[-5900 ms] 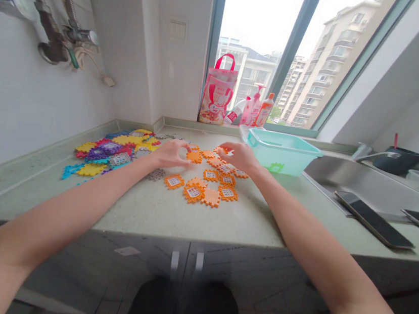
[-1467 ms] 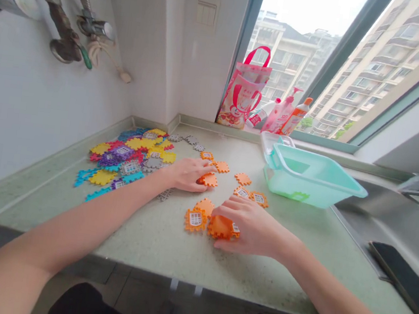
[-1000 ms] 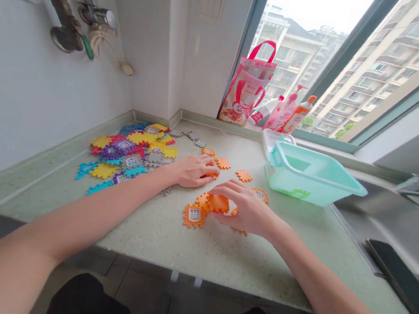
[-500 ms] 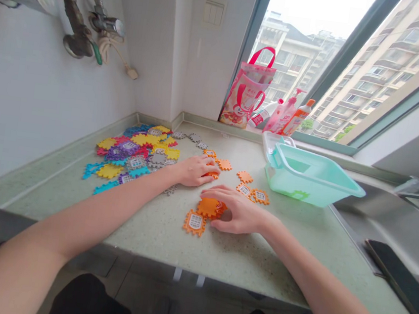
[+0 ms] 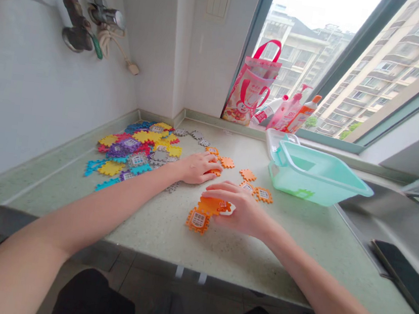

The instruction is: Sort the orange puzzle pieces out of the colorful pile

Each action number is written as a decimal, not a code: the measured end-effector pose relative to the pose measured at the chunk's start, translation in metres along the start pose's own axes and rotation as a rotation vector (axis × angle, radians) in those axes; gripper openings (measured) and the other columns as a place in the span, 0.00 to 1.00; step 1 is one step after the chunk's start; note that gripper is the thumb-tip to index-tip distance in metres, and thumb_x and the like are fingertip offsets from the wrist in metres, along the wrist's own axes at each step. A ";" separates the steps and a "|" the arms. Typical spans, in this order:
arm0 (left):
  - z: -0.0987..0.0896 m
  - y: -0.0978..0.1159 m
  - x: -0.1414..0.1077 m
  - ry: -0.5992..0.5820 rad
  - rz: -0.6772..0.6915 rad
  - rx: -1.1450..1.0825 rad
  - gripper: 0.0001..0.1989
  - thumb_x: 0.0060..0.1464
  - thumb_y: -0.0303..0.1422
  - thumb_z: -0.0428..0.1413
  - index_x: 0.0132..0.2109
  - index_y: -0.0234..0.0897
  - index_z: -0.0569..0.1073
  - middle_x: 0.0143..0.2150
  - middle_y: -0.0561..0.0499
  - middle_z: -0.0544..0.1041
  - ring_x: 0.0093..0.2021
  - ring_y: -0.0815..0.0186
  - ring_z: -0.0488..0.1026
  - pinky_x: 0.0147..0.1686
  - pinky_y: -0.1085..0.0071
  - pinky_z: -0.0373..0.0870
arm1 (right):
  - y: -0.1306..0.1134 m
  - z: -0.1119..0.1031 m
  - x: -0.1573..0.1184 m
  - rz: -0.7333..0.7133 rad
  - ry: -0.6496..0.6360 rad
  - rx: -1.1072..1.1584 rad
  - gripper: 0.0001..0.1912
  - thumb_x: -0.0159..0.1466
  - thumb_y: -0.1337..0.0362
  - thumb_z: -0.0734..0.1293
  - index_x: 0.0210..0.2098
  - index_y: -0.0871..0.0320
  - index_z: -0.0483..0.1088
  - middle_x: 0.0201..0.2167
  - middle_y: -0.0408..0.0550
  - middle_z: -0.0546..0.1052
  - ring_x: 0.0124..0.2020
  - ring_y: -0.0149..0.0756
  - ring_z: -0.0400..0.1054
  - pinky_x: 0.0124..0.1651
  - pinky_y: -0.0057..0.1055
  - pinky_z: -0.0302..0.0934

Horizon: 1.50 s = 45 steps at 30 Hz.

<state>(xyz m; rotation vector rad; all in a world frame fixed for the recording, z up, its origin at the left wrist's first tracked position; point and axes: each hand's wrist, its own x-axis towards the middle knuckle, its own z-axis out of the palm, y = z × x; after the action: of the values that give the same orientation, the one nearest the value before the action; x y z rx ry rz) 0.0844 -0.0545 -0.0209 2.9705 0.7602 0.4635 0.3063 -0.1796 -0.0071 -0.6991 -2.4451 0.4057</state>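
My right hand (image 5: 239,207) rests on a small stack of orange toothed tiles (image 5: 211,205) on the green countertop (image 5: 169,233), fingers curled over them. Another orange tile with a white window (image 5: 197,220) lies just in front of that stack. My left hand (image 5: 196,167) lies flat over an orange tile (image 5: 214,172) farther back. Loose orange tiles (image 5: 247,175) sit between my hands and a mint green plastic tub (image 5: 314,177). A heap of yellow, purple, blue and grey tiles (image 5: 136,150) lies to the left.
A pink gift bag (image 5: 251,86) and several bottles (image 5: 289,111) stand on the window ledge. A steel sink (image 5: 388,225) with a dark phone-like slab (image 5: 406,283) is at the right. Pipes and valves (image 5: 79,19) hang on the left wall.
Over the last seconds my right hand has gathered orange tiles into a stack and shifted it slightly. My left hand has stayed on its tile. The view tilted a little.
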 end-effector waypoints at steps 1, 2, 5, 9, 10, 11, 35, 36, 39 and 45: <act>0.000 0.000 0.000 0.000 -0.001 -0.001 0.18 0.71 0.43 0.48 0.59 0.46 0.76 0.59 0.44 0.74 0.59 0.55 0.70 0.63 0.57 0.65 | -0.009 0.006 0.002 -0.022 -0.032 0.008 0.23 0.61 0.69 0.73 0.56 0.52 0.78 0.55 0.51 0.80 0.54 0.44 0.74 0.57 0.42 0.70; 0.000 0.001 0.000 0.002 -0.001 -0.003 0.18 0.71 0.43 0.48 0.59 0.46 0.76 0.59 0.44 0.74 0.59 0.55 0.70 0.63 0.57 0.65 | -0.018 0.011 0.004 -0.041 -0.074 0.001 0.23 0.61 0.69 0.73 0.56 0.52 0.77 0.55 0.52 0.80 0.54 0.44 0.73 0.56 0.42 0.70; -0.002 0.002 -0.001 0.004 0.002 -0.012 0.18 0.72 0.42 0.48 0.60 0.45 0.76 0.59 0.44 0.75 0.60 0.55 0.69 0.64 0.57 0.65 | -0.038 0.022 0.006 -0.068 -0.176 -0.066 0.23 0.63 0.63 0.73 0.58 0.54 0.75 0.57 0.54 0.78 0.55 0.47 0.71 0.57 0.43 0.69; -0.005 0.003 0.000 0.004 0.010 0.001 0.18 0.72 0.41 0.47 0.59 0.44 0.76 0.58 0.44 0.75 0.60 0.54 0.69 0.64 0.56 0.65 | -0.040 0.029 0.004 -0.067 -0.183 -0.189 0.24 0.70 0.49 0.70 0.59 0.55 0.72 0.59 0.56 0.77 0.54 0.49 0.69 0.58 0.45 0.67; -0.005 0.003 0.000 0.006 0.010 0.007 0.18 0.72 0.41 0.46 0.59 0.44 0.76 0.57 0.45 0.76 0.60 0.54 0.69 0.64 0.56 0.65 | -0.038 0.030 0.004 -0.066 -0.180 -0.217 0.22 0.71 0.49 0.69 0.57 0.55 0.73 0.58 0.55 0.77 0.53 0.48 0.69 0.57 0.44 0.67; -0.006 0.003 0.000 0.008 0.005 0.017 0.18 0.72 0.41 0.46 0.59 0.45 0.76 0.56 0.45 0.76 0.60 0.54 0.69 0.64 0.56 0.66 | -0.036 0.031 0.003 -0.060 -0.175 -0.241 0.19 0.71 0.52 0.69 0.55 0.55 0.73 0.57 0.54 0.77 0.51 0.47 0.69 0.56 0.43 0.67; -0.008 -0.007 0.033 -0.127 -0.269 0.169 0.40 0.60 0.61 0.55 0.70 0.42 0.68 0.69 0.39 0.70 0.67 0.48 0.67 0.68 0.50 0.63 | -0.021 0.035 -0.004 -0.066 -0.057 -0.420 0.14 0.66 0.52 0.71 0.44 0.54 0.77 0.41 0.50 0.78 0.39 0.40 0.70 0.36 0.33 0.61; -0.006 -0.004 0.029 -0.079 -0.257 0.176 0.37 0.60 0.59 0.56 0.68 0.42 0.70 0.67 0.39 0.72 0.65 0.49 0.69 0.66 0.50 0.65 | -0.021 0.035 -0.004 -0.080 -0.055 -0.427 0.14 0.65 0.51 0.70 0.43 0.53 0.77 0.40 0.49 0.78 0.37 0.40 0.70 0.34 0.33 0.59; -0.001 0.003 0.020 0.006 -0.225 0.191 0.31 0.61 0.56 0.57 0.63 0.42 0.74 0.61 0.40 0.76 0.61 0.50 0.71 0.64 0.51 0.68 | -0.021 0.034 -0.004 -0.113 -0.050 -0.446 0.16 0.62 0.48 0.70 0.39 0.53 0.76 0.32 0.45 0.76 0.33 0.39 0.68 0.30 0.32 0.55; -0.006 0.014 0.016 0.120 -0.149 0.291 0.30 0.57 0.56 0.60 0.56 0.39 0.75 0.55 0.40 0.76 0.56 0.49 0.73 0.59 0.52 0.70 | -0.024 0.036 -0.006 -0.189 0.003 -0.487 0.18 0.60 0.46 0.70 0.41 0.51 0.76 0.32 0.43 0.74 0.28 0.35 0.63 0.27 0.33 0.47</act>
<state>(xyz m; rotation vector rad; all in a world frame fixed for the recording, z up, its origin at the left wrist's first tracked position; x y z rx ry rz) 0.1020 -0.0594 -0.0093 3.1355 1.1442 0.5712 0.2800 -0.2068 -0.0283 -0.6474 -2.5992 -0.2757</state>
